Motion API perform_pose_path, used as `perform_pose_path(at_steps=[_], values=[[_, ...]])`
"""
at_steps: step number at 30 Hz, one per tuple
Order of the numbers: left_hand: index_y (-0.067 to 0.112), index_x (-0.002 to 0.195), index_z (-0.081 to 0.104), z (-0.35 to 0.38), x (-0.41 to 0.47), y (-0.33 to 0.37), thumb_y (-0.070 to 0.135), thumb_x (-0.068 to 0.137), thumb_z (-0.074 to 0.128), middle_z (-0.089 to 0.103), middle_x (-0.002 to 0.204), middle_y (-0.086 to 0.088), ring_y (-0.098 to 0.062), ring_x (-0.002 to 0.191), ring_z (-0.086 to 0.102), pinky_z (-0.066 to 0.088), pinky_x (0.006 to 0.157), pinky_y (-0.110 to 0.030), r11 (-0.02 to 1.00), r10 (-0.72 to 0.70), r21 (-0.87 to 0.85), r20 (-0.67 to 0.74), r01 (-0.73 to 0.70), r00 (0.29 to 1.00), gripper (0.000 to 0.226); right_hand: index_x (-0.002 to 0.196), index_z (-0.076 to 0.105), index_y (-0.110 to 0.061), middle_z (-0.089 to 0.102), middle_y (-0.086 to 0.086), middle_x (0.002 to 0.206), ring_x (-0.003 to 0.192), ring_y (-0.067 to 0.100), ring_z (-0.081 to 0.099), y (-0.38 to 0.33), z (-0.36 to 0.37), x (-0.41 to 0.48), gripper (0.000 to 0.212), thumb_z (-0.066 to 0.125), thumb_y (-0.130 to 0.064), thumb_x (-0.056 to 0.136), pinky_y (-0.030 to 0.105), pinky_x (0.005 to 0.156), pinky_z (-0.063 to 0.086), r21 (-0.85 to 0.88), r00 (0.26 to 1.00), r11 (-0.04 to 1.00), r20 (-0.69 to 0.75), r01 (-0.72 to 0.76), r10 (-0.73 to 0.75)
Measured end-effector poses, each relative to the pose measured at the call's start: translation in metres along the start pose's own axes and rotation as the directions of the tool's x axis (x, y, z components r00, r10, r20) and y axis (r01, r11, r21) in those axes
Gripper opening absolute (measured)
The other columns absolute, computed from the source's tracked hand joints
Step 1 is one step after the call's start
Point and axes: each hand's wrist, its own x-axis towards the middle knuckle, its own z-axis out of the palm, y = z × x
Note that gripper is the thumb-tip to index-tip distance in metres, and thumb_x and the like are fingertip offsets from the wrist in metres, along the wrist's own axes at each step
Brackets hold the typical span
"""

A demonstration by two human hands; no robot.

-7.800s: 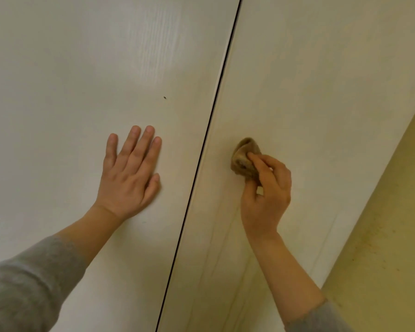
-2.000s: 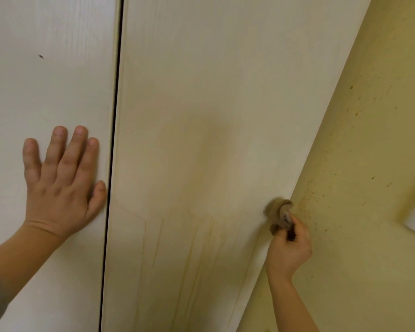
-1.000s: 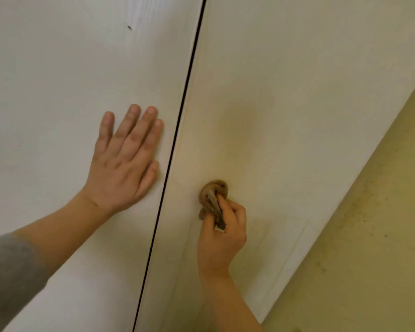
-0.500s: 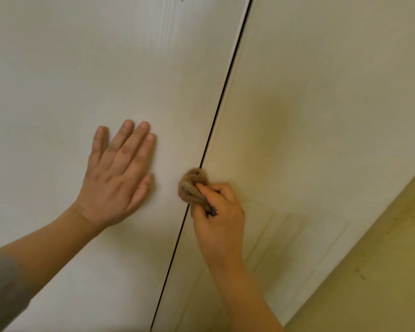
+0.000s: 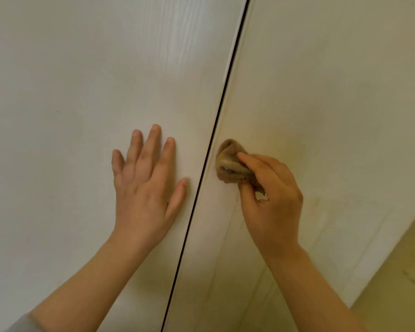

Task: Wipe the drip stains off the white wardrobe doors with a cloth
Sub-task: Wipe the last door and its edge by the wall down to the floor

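Note:
Two white wardrobe doors fill the view, split by a dark vertical gap [image 5: 211, 130]. My left hand [image 5: 149, 188] lies flat with fingers spread on the left door [image 5: 82, 92], just left of the gap. My right hand [image 5: 271, 202] pinches a small bunched brown cloth [image 5: 230, 164] and presses it against the right door [image 5: 333, 92], close to the door's left edge. Faint yellowish drip streaks [image 5: 261, 283] run down the right door below my right hand.
A yellowish wall [image 5: 398, 283] meets the right door's edge at the lower right and carries a few small dark specks.
The cloth has slid from over the gap onto the right door and slightly upward. My left hand stays flat on the left door. The view has shifted a little.

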Motion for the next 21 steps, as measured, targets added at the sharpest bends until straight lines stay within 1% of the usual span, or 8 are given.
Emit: perform_pose_path(at_steps=[2,3,6,8,12,16,19,21], values=[[0.017,0.156,0.027,0.004,-0.006,-0.002,0.047,0.095,0.04,0.01,0.166,-0.007,-0.031,0.153,0.003,0.011,0.117,-0.064,1.0,-0.015,0.024,0.032,0.015,0.999,0.07,0.112,0.072,-0.006,0.07,0.005,0.108,0.099,0.018,0.061,0.0,0.011,0.004,0.035,0.067,0.008,0.08,0.021,0.088,0.049,-0.029,0.997,0.999,-0.067,0.021,-0.023],[0.019,0.157,0.023,0.007,-0.009,-0.006,0.049,0.095,0.039,0.005,0.167,-0.005,-0.03,0.153,-0.001,0.009,0.117,-0.064,0.999,0.005,0.041,0.047,-0.006,0.999,0.071,0.112,0.072,-0.007,0.07,0.005,0.109,0.099,0.018,0.061,-0.001,0.015,0.007,0.035,0.065,0.008,0.081,0.019,0.089,0.048,-0.052,0.995,0.998,-0.095,0.032,-0.037],[0.022,0.159,0.013,0.011,-0.009,-0.023,0.055,0.095,0.034,-0.004,0.167,-0.002,-0.025,0.153,-0.011,-0.003,0.119,-0.054,0.993,0.076,0.085,0.068,-0.082,0.995,0.075,0.113,0.071,-0.007,0.068,0.003,0.112,0.101,0.018,0.059,-0.005,0.025,0.014,0.034,0.059,0.006,0.084,0.013,0.091,0.041,-0.082,0.99,0.996,-0.137,0.021,-0.032],[0.021,0.159,0.01,0.014,-0.01,-0.029,0.059,0.094,0.033,-0.005,0.167,-0.002,-0.025,0.152,-0.013,-0.009,0.12,-0.048,0.988,0.104,0.108,0.073,-0.112,0.992,0.079,0.113,0.071,-0.007,0.067,0.003,0.113,0.102,0.017,0.057,-0.009,0.031,0.002,0.035,0.053,0.003,0.084,0.01,0.093,0.038,-0.074,0.993,0.997,-0.115,0.007,-0.015],[0.023,0.159,0.008,0.02,-0.023,-0.034,0.067,0.088,0.033,-0.007,0.167,0.0,-0.027,0.153,-0.011,-0.008,0.119,-0.05,0.992,0.084,0.092,0.044,-0.088,0.995,0.087,0.109,0.073,-0.008,0.066,0.001,0.11,0.102,0.017,0.058,-0.015,0.042,-0.063,0.041,0.047,0.004,0.079,0.013,0.095,0.04,-0.047,1.0,0.999,-0.014,0.006,-0.007],[0.023,0.159,0.007,0.019,-0.028,-0.039,0.068,0.085,0.035,-0.007,0.167,-0.002,-0.028,0.153,-0.012,-0.008,0.119,-0.05,0.99,0.108,0.086,0.083,-0.115,0.991,0.091,0.106,0.075,-0.012,0.062,-0.009,0.108,0.1,0.011,0.059,-0.019,0.044,-0.103,0.038,0.049,-0.002,0.08,0.014,0.091,0.045,-0.025,0.997,0.997,0.04,-0.066,0.067],[0.022,0.159,0.004,0.017,-0.035,-0.037,0.072,0.08,0.037,-0.01,0.167,-0.004,-0.031,0.152,-0.013,-0.013,0.119,-0.047,0.994,0.081,0.07,0.116,-0.089,0.99,0.099,0.108,0.075,-0.012,0.063,-0.008,0.105,0.099,0.012,0.06,-0.018,0.027,-0.091,0.038,0.059,0.004,0.077,0.013,0.092,0.044,-0.014,0.996,0.996,-0.013,-0.088,0.088],[0.021,0.16,0.004,0.019,-0.039,-0.032,0.078,0.078,0.042,-0.011,0.167,-0.006,-0.033,0.152,-0.014,-0.013,0.118,-0.051,0.997,0.055,0.055,0.123,-0.062,0.991,0.107,0.108,0.074,-0.008,0.064,-0.001,0.105,0.098,0.017,0.061,-0.011,0.012,-0.064,0.042,0.058,0.009,0.074,0.019,0.092,0.046,-0.065,0.993,0.997,-0.115,-0.041,0.034]])
